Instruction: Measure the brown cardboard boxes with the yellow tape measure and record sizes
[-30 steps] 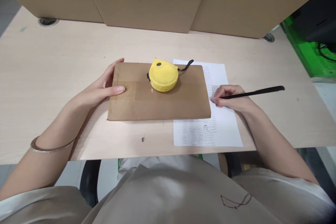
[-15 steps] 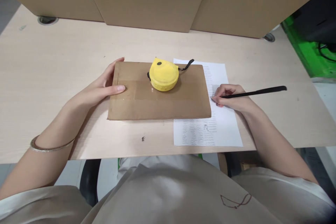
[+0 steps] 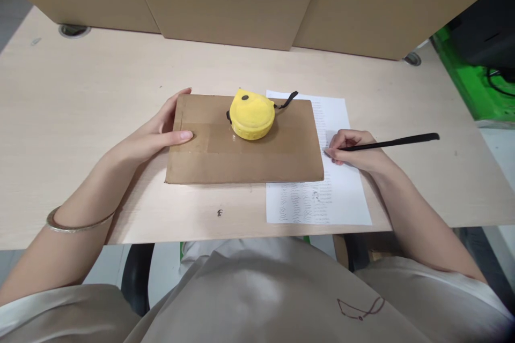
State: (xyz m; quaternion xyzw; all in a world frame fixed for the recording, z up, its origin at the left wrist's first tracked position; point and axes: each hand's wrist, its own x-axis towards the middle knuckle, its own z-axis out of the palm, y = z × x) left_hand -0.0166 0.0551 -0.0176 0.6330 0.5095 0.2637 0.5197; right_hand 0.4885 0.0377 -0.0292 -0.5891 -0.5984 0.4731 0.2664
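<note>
A flat brown cardboard box [image 3: 241,163] lies partly over a white printed sheet [image 3: 350,193]. On top of the box rests a yellow tape measure [image 3: 252,113] with a black wrist strap. My left hand [image 3: 163,126] grips the box's left end, thumb flat on its top and the other fingers around the far left corner and side, partly hidden. In my right hand [image 3: 352,147] is a long black pen [image 3: 396,142], pinched between the fingers. That hand rests on the sheet just right of the box, with the pen's tip end hidden by the fingertips.
Tall cardboard panels [image 3: 229,0] stand along the back of the light wood table [image 3: 100,80]. Two round cable holes are set near the panels' ends. A black device [image 3: 486,32] and a green surface [image 3: 462,75] are at the far right. The table's front edge is close to my body.
</note>
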